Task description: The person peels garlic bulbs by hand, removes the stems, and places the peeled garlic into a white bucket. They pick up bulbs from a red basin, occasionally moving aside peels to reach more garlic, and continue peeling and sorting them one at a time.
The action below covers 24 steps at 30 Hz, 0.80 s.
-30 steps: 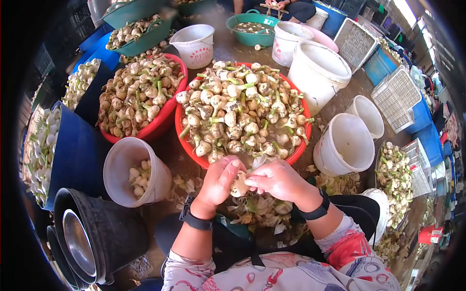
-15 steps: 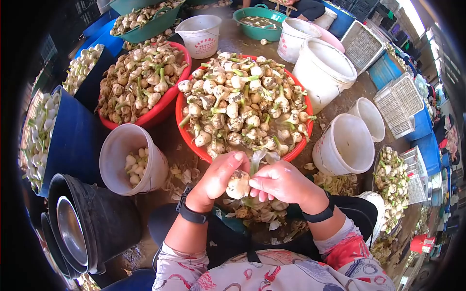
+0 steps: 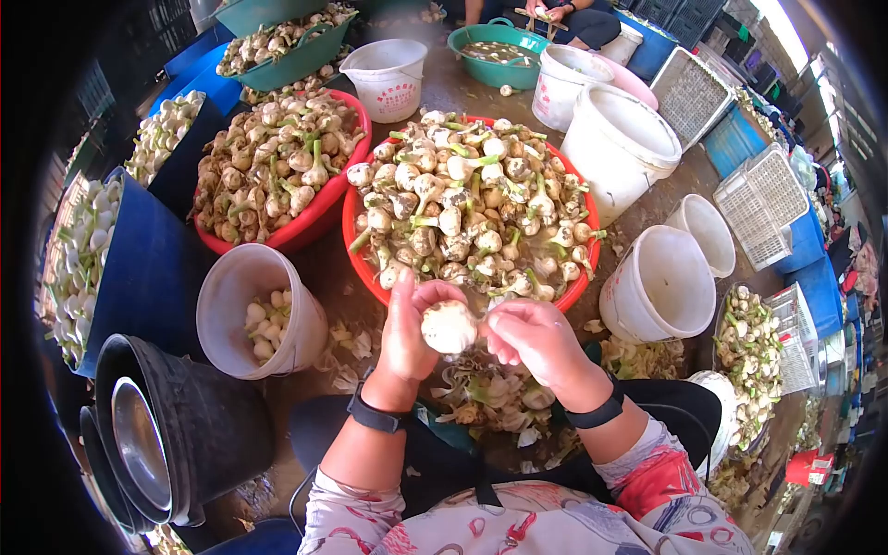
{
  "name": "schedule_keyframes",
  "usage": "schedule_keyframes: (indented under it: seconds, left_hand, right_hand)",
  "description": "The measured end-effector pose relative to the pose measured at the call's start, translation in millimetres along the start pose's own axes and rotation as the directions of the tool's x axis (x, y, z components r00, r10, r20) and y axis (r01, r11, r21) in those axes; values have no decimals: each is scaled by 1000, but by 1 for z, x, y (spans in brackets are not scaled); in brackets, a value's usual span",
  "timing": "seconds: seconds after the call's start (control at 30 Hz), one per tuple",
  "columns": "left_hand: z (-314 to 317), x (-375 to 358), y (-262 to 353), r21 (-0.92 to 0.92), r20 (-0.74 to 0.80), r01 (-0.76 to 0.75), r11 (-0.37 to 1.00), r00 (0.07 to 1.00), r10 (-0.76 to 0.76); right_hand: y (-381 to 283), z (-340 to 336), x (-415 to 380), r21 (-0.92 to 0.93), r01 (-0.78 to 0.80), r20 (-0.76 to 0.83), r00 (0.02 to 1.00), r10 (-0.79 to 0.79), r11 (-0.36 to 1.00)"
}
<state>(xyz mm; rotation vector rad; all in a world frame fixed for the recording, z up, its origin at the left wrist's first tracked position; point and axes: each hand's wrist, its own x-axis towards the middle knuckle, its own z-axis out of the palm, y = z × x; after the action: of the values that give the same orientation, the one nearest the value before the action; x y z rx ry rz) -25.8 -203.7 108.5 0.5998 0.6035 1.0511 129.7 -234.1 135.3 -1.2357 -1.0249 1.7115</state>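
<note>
My left hand [image 3: 412, 335] holds a pale, partly peeled garlic bulb [image 3: 449, 327] between its thumb and fingers. Right beside the bulb is my right hand [image 3: 536, 340], its thumb and forefinger pinched together; what is in the pinch is too small to name. Both hands are just in front of a red basin [image 3: 592, 250] heaped with unpeeled bulbs [image 3: 453, 208]. Below them, between the knees, lies a pile of peeled skins [image 3: 495, 398]. A white bucket [image 3: 310, 333] at the left holds several clean white bulbs [image 3: 268, 324].
Another red basin [image 3: 319, 215] of bulbs is at the upper left, near a blue container [image 3: 139, 268]. Black buckets [image 3: 217, 416] sit at the lower left. White buckets [image 3: 661, 282] line the right side. Someone's hands [image 3: 555, 13] work beyond a green basin [image 3: 499, 72].
The bulb in my left hand has turned and shows a whiter side. My left hand has opened upward somewhat, and the leafy strip near the fingers is gone. The view has shifted slightly.
</note>
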Motion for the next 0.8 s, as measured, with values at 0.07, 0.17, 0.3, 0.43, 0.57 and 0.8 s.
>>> schedule_keyframes:
  seconds: [0.07, 0.17, 0.3, 0.43, 0.57, 0.8]
  left_hand:
    - [4, 2, 1, -143, -18, 29, 989, 999, -32]
    - [-1, 4, -5, -235, -28, 38, 971, 999, -46]
    - [-4, 3, -9, 89, -61, -159, 983, 984, 165]
    - [-2, 0, -6, 419, 82, -240, 876, 970, 227]
    - [2, -2, -5, 581, 142, -265, 769, 964, 225]
    - [0, 2, -10, 420, 98, -210, 883, 978, 186]
  right_hand:
    - [2, 1, 4, -10, 40, -47, 998, -40, 999]
    - [4, 3, 5, -32, 62, -106, 992, -65, 998]
    - [6, 3, 3, -231, 146, -47, 986, -161, 962]
    - [-8, 1, 0, -507, 130, 99, 991, -92, 852]
    - [-11, -4, -3, -510, 102, 230, 973, 21, 854]
    - [10, -4, 2, -343, 187, 190, 974, -128, 920]
